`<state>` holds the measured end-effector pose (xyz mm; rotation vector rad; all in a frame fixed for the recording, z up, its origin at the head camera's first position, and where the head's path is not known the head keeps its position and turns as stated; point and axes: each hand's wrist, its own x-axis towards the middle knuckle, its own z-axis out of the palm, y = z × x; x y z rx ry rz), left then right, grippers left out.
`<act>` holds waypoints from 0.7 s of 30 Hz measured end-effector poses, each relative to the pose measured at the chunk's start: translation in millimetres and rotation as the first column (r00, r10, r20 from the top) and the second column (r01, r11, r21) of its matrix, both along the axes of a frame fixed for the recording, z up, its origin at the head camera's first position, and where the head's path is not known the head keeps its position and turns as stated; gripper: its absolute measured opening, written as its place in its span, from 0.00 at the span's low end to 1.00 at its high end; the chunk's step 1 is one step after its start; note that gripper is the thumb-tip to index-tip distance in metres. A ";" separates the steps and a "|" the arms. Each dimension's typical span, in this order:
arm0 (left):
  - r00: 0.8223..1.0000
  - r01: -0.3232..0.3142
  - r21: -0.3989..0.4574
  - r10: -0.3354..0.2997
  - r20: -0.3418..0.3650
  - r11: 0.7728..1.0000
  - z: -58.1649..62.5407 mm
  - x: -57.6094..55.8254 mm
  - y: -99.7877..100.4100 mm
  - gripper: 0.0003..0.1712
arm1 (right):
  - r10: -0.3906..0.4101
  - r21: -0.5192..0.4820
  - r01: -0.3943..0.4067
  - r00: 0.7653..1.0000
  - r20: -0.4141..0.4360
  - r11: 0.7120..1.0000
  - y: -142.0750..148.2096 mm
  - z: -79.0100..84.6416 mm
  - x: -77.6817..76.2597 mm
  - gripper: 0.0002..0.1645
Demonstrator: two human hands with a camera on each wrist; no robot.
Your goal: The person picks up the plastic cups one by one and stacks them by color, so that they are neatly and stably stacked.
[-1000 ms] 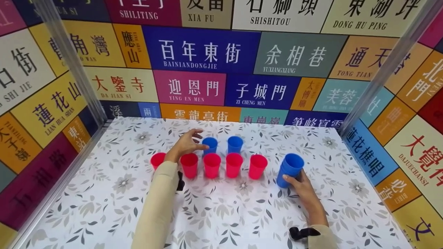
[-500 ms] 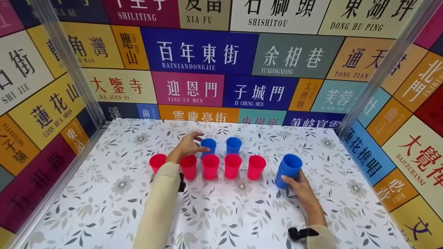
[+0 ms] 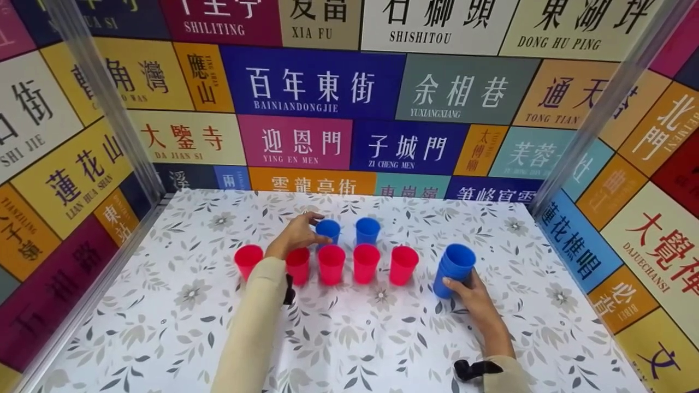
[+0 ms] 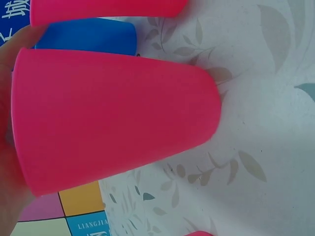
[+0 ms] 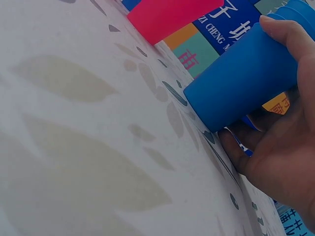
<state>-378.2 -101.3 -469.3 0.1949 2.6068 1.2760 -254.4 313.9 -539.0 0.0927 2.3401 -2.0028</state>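
In the head view my left hand [image 3: 298,233] reaches over the row of red cups to the left one of two blue cups [image 3: 329,230] at the back. Its thumb lies on the cup's near side and its fingers curl at the far left of the rim. From the left wrist a red cup [image 4: 113,118] fills the view, hiding most of that blue cup [image 4: 93,37]. On the right, my right hand [image 3: 474,292] grips a stack of nested blue cups [image 3: 452,273], thumb across the near side. The stack [image 5: 241,73] stands upright, its base at the tabletop.
Several red cups [image 3: 366,265] stand upright in a row across the table, the left ones partly behind my left forearm. A second blue cup [image 3: 368,231] stands behind them. Sign-covered walls [image 3: 317,82] enclose the floral-patterned table [image 3: 349,338] at the back and sides.
My left hand has moved in closer round the left blue cup, its fingers drawing to the rim. The cups keep their places, and my right hand stays on its stack.
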 end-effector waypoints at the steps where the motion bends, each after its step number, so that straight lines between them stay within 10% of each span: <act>1: 1.000 0.002 -0.007 -0.002 -0.006 1.000 -0.1 0.1 0.3 0.42 | 0.003 0.000 -0.003 1.000 -0.003 1.000 0.0 -0.5 0.1 0.55; 21: 0.993 0.001 0.113 0.012 -0.121 0.994 18.6 -2.2 7.8 0.42 | 0.011 -0.017 -0.012 1.000 -0.024 1.000 0.4 -1.2 -0.6 0.51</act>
